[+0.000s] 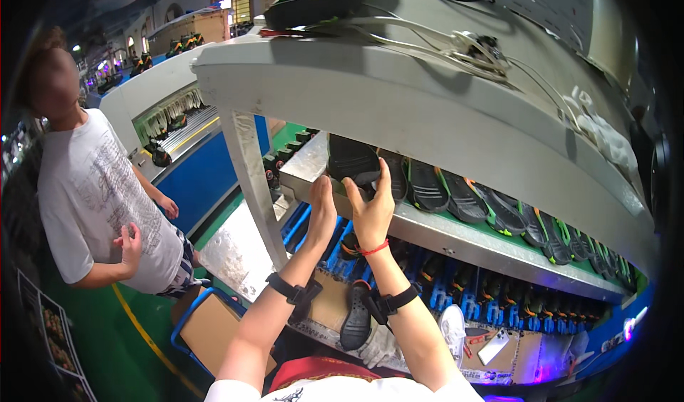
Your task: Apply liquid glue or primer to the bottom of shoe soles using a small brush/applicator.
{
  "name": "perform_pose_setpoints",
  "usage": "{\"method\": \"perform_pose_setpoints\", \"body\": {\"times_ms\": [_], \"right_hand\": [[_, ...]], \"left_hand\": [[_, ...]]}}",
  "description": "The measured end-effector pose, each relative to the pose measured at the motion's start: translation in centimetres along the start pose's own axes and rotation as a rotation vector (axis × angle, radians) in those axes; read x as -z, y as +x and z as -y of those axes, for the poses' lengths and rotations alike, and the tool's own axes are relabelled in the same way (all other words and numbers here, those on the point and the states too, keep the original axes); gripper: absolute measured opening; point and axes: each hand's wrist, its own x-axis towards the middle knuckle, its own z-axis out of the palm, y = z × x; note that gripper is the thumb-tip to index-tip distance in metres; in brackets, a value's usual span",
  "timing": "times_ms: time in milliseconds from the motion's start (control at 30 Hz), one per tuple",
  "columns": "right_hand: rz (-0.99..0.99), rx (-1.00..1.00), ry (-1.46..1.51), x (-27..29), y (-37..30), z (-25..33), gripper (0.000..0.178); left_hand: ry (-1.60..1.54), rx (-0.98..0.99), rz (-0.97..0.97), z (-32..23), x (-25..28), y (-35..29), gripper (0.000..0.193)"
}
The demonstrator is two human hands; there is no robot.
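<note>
Along the metal shelf (pixel 456 234), a black sole (pixel 353 161) was gripped by the right hand (pixel 372 213); the left hand (pixel 322 209) seemingly lay flat beside it, and neighbouring soles (pixel 463 195) could be dislodged.

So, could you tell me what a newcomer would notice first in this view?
Both hands reach up at the middle: the right hand holds a black shoe sole at the metal shelf, the left hand beside it. A row of black soles runs right, and a person in a white shirt stands left.
</note>
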Motion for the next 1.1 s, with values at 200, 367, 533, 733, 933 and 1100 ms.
{"method": "perform_pose_setpoints", "body": {"times_ms": [200, 367, 533, 733, 933, 1100], "right_hand": [[0.212, 0.131, -0.523, -1.4, -1.8, -2.0, 0.074], [0.315, 0.296, -0.642, 2.3, -3.9, -0.4, 0.066], [0.488, 0.351, -0.374, 7.9, -10.6, -0.5, 0.042], [0.569, 0.361, -0.397, 13.0, -13.1, -1.6, 0.037], [0.52, 0.456, -0.58, 16.3, -3.8, -0.7, 0.041], [0.456, 0.39, -0.704, 18.1, 2.1, -2.0, 0.043]], "left_hand": [[0.564, -0.088, -0.006, 2.3, 2.0, 2.2, 0.062], [0.641, -0.209, 0.108, 2.8, 2.6, 1.2, 0.068], [0.687, -0.371, 0.035, 2.1, 1.9, 0.3, 0.095], [0.63, -0.334, -0.029, 3.1, -0.1, 1.4, 0.103], [0.649, -0.361, -0.016, 0.9, 1.1, -1.4, 0.104], [0.576, -0.364, 0.058, -0.8, 2.3, -9.3, 0.095]]}}
